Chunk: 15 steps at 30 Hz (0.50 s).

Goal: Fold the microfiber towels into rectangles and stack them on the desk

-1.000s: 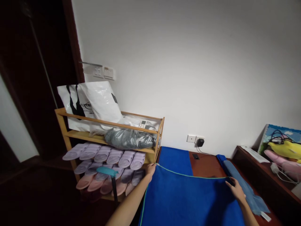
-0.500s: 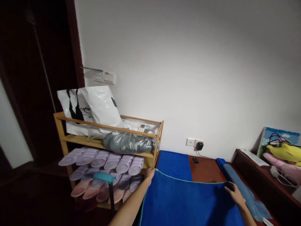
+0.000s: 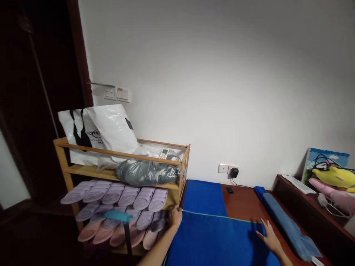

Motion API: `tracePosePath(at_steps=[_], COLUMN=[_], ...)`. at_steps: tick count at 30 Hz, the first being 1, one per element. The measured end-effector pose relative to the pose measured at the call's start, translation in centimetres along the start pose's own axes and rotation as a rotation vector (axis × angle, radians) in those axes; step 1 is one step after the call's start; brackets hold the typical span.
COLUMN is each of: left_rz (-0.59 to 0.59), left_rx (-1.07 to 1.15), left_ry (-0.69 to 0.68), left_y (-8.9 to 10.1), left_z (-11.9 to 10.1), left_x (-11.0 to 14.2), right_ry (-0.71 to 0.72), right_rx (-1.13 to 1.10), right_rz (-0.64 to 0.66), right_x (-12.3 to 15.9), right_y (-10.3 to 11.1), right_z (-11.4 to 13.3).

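A blue cloth (image 3: 216, 240) with a thin green edge lies spread over the reddish-brown tabletop (image 3: 241, 203). Its far left corner is pinched in the closed fingers of my left hand (image 3: 175, 218), beside the shoe rack. My right hand (image 3: 269, 238) is at the far right corner of the cloth with its fingers spread, and its shadow falls on the blue surface. Whether those fingertips touch the cloth I cannot tell. Just beyond the green edge sits a folded blue cloth (image 3: 205, 195), flat on the table.
On the left, a wooden rack (image 3: 155, 159) holds several slippers (image 3: 142, 197), a white bag (image 3: 111, 129) and a remote (image 3: 164, 153). A long pale-blue pouch (image 3: 288, 223) lies along the right side. Behind it, a raised shelf (image 3: 296, 192) carries a yellow plush (image 3: 332, 175). A black plug (image 3: 234, 172) hangs from the wall.
My right hand has let go of the cloth's right corner and spread its fingers. The green edge has come nearer and lies straighter. My left hand keeps its corner; the view has shifted slightly.
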<state>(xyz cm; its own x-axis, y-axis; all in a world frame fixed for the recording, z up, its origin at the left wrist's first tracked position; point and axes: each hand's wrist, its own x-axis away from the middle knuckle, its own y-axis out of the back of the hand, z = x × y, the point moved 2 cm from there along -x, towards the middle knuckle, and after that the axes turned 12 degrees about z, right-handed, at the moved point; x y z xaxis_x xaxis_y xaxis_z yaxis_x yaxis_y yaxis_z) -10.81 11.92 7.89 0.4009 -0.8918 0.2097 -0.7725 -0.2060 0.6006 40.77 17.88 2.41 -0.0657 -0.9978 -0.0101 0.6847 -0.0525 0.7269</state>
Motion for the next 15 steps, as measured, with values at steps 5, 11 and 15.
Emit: tracePosePath(at_steps=[5,11,15], left_rz=[0.092,0.181,0.062], left_rx=[-0.225,-0.607,-0.614], left_ry=[-0.302,-0.447,-0.613], left_y=[-2.8,-2.9,-1.5], left_z=[2.9,6.9,7.6], left_x=[6.3,9.9,12.2], right_ry=[0.083,0.123,0.136], right_rx=[0.142,0.25,0.188], right_rz=[0.073,0.033,0.039], right_x=[5.5,11.7,15.6], right_y=[-5.4,-6.9,-5.9], right_z=[2.4,4.3,2.6])
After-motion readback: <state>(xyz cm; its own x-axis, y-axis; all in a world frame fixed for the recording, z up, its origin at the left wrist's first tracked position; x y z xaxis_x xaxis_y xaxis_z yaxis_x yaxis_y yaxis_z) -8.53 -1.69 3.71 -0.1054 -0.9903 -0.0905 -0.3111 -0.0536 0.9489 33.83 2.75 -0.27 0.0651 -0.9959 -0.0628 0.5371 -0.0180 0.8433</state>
